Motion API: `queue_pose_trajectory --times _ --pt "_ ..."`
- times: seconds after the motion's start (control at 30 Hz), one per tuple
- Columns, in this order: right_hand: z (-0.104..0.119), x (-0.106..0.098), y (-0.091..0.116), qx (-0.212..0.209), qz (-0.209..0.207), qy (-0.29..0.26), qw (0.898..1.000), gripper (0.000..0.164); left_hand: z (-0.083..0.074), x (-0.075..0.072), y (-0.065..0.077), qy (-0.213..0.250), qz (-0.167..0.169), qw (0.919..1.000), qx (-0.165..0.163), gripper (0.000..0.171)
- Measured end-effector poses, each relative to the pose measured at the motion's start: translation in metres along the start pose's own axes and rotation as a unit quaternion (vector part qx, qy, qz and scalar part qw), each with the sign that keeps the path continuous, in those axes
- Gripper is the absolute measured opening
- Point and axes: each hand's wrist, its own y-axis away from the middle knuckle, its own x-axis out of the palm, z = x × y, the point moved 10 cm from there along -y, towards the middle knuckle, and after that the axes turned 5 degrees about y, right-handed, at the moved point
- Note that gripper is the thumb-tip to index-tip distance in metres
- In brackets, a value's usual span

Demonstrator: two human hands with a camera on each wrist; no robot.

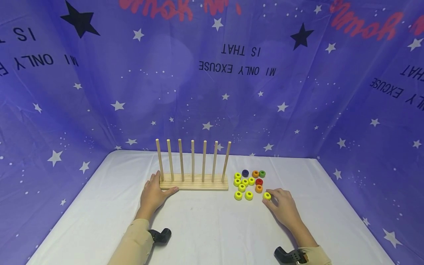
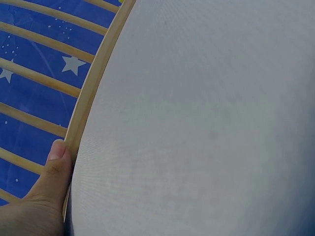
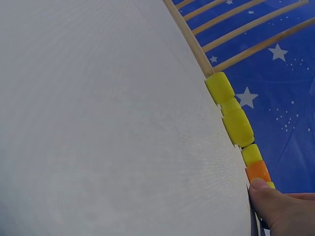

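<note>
Bare pegs, loose beads, and a few easy ways to mess this up

So the landmark here is the wooden peg rack (image 1: 193,187), upright on the white bench (image 1: 212,235) with seven bare pegs. The left hand (image 1: 152,194) grips the rack's left end, thumb along the front edge of the base. The right hand (image 1: 284,208) is well off to the rack's right, with its grip pinching a yellow bead (image 1: 267,196) between thumb and fingers. Can't tell if that bead is lifted or touching the bench.

Between the rack and that hand sits a loose bunch: seven more yellows, two orange beads (image 1: 258,189), a red bead (image 1: 259,182), a green bead (image 1: 262,173) and a dark blue bead (image 1: 245,173).

What I'd worry about: the beads look rounded, so a sloppy pinch could let the held one pop out and roll. A low sweep toward the rack would probably plow through the bunch and scatter it. And since the rack's only held at its left end, a knock on the right end or a tall peg might swivel or tip it.
</note>
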Motion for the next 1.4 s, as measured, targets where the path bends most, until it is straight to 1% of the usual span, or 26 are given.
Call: queue_pose_trajectory --times 0.53,1.07,1.3,1.4 --pt "0.000 0.000 -0.001 -0.006 -0.004 -0.006 1.000 0.047 -0.002 -0.001 0.002 0.003 0.002 1.0000 0.002 0.117" --pt "0.002 -0.002 -0.001 -0.006 -0.002 -0.014 1.000 0.048 -0.002 -0.001 0.002 -0.005 0.001 1.0000 0.003 0.118" --pt "0.007 -0.012 -0.003 -0.009 -0.015 -0.030 0.999 0.049 -0.002 -0.002 0.002 -0.007 -0.003 0.9999 0.007 0.117" --pt "0.011 -0.019 -0.005 -0.020 -0.028 -0.037 0.999 0.049 -0.002 -0.002 0.003 -0.007 -0.006 0.9999 0.008 0.117"
